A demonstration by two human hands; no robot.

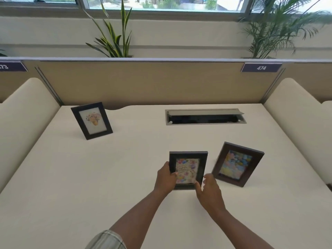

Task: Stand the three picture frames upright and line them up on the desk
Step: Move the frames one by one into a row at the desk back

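Frames first: from the head camera you have the middle frame (188,170) near the front centre of the tabletop (125,168), upright or close to it, facing you. Your left hand (166,178) is clamped on its left edge, thumb over the front; your right hand (209,191) sits at the lower right corner with fingers spread, and I can't tell if it grips or only steadies. It looks light and stiff, but the glazed front is likely fragile and slick, so hold the side rails, not the pane. The brown frame (237,164) stands just beside it on the right, tilted back and turned, so mind that corner. The black frame (92,120) stands well apart at the back left. You've open room left and behind; the cable hatch (204,116) lies open at the back, so keep the row clear of it.
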